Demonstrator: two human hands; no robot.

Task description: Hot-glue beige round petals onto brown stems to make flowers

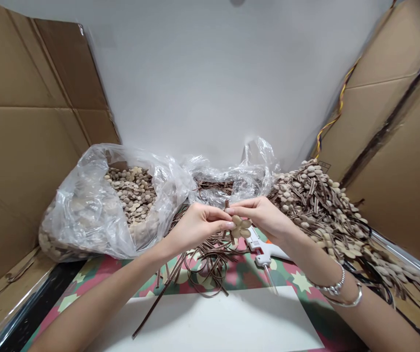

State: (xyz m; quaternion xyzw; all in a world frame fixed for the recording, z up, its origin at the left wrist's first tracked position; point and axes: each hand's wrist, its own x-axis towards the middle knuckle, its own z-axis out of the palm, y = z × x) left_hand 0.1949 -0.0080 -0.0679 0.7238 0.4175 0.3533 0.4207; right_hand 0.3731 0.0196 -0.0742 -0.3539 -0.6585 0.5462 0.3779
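A beige fabric flower (241, 227) with rounded petals is held up in front of me, above the table. My left hand (199, 224) is closed, thumb and forefinger pinching the flower at its left edge. Just above it, the fingertips of my right hand (263, 215) are pressed together on a short brown striped ribbon (226, 203), which runs behind the flower. The exact contact between ribbon and flower is hidden by my fingers. Below and behind my right hand lies a white glue gun (264, 252), its nozzle pointing toward me.
Loose striped ribbons (210, 264) tangle below my hands. A clear plastic bag (96, 210) of flowers stands left; another bag (254, 171) holds ribbons behind. Finished-looking ribboned flowers pile up (320, 210) at right. A white board (210, 322) lies nearest me; cardboard walls (23, 122) flank the table.
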